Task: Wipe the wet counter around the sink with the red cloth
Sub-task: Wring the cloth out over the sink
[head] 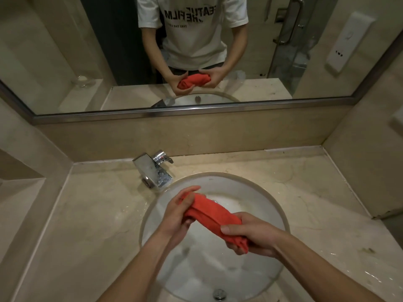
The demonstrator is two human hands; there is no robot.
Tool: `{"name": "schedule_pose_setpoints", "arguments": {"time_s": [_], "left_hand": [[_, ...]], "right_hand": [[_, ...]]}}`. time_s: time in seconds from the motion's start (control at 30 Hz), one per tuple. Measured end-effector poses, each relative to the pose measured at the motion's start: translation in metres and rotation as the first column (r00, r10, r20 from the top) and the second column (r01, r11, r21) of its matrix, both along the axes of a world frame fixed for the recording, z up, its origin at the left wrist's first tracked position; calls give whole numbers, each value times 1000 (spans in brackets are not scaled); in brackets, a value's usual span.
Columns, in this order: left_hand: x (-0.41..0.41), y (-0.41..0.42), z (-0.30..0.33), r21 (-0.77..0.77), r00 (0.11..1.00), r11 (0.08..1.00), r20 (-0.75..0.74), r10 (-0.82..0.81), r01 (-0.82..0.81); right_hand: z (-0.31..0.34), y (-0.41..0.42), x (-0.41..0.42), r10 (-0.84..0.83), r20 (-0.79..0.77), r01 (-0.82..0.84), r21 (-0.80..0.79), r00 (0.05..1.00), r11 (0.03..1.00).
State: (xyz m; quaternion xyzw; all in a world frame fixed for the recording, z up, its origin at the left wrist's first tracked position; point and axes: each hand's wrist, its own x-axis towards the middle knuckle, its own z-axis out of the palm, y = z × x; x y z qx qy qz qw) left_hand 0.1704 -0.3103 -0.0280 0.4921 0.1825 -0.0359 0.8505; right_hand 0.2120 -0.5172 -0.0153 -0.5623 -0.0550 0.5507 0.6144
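Both hands hold the red cloth (212, 214) above the sink (257, 192), bunched into a roll, not touching the counter (91, 214). Left hand (176, 214) grips the far end w/ fingers curled round it; right hand (250, 233) grips the near end, thumb on top. Chrome faucet (153, 168) stands at back-left of the sink. Mirror (65, 51) reflects the 2 hands.

Beige marble-look wall tiles (196, 136) on all sides. Wide metal-framed wall mirror (65, 51) above a low backsplash, reflecting a glass shower door with chrome handle (293, 22). White wall switch plate (349, 42) at right. Dim, warm light.
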Motion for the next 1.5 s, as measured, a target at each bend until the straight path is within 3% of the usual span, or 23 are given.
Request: {"name": "schedule_pose_setpoints", "arguments": {"time_s": [0.1, 0.17, 0.23, 0.33, 0.4, 0.47, 0.53, 0.57, 0.7, 0.83, 0.93, 1.03, 1.1, 1.17, 1.23, 1.3, 1.37, 1.43, 1.5], "left_hand": [[11, -18, -2, -195, 970, 951, -83, 228, -241], [19, -26, 1, -238, 957, 927, -103, 271, -288], [27, -32, 5, -246, 955, 923, -102, 278, -295], [34, -34, 16, -355, 977, 911, -55, 205, -211], [36, -38, 19, -464, 995, 881, 6, 104, -89], [38, -43, 17, -516, 998, 856, 70, 6, 31], [39, -46, 12, -446, 988, 884, 128, -89, 137], [39, -45, 11, -381, 982, 909, 146, -119, 167], [41, -36, 3, -193, 993, 975, 53, -105, 113], [42, -34, -6, -114, 996, 993, -84, 4, -13], [42, -30, -13, -25, 988, 999, -151, 27, -31], [42, -31, -21, 95, 973, 994, -220, 73, -53], [43, -35, -24, 170, 950, 980, -276, 149, -105], [44, -37, -27, 238, 904, 953, -339, 262, -187], [44, -38, -29, 249, 856, 932, -386, 345, -263], [44, -38, -26, 150, 849, 941, -406, 337, -302], [43, -38, -18, 18, 876, 948, -377, 300, -317], [45, -37, -6, -179, 919, 939, -324, 226, -294], [47, -36, 9, -402, 964, 887, -223, 145, -227]], "right_hand": [[-2, 17, -7, -107, 24, 108, -36, 994, 994], [-1, 25, -10, -81, 152, 101, -127, 985, 987], [-1, 26, -9, -50, 163, 74, -142, 985, 987], [-6, 15, 0, -89, -99, 93, 35, 991, 995], [-12, 11, 8, -74, -326, 137, 174, 943, 975], [-19, 13, 10, 73, -477, 90, 311, 876, 946], [-25, 20, 6, 260, -457, -34, 446, 850, 895], [-27, 22, 3, 277, -425, -59, 459, 862, 886], [-24, 27, -2, 114, -372, 1, 294, 921, 956], [-17, 39, -10, -71, -133, 73, 7, 989, 997], [-13, 45, -14, 43, 245, 19, -248, 969, 969], [-16, 48, -16, 211, 523, 34, -419, 826, 907], [-24, 51, -18, 351, 662, 75, -525, 662, 848], [-33, 54, -18, 470, 708, 185, -635, 527, 750], [-41, 54, -18, 515, 698, 276, -690, 497, 669], [-36, 51, -22, 453, 698, 237, -654, 555, 718], [-22, 44, -23, 273, 649, 127, -499, 710, 857], [-8, 33, -18, 63, 462, 56, -239, 884, 969], [-9, 20, -4, -151, 272, 160, -10, 950, 987]]}}
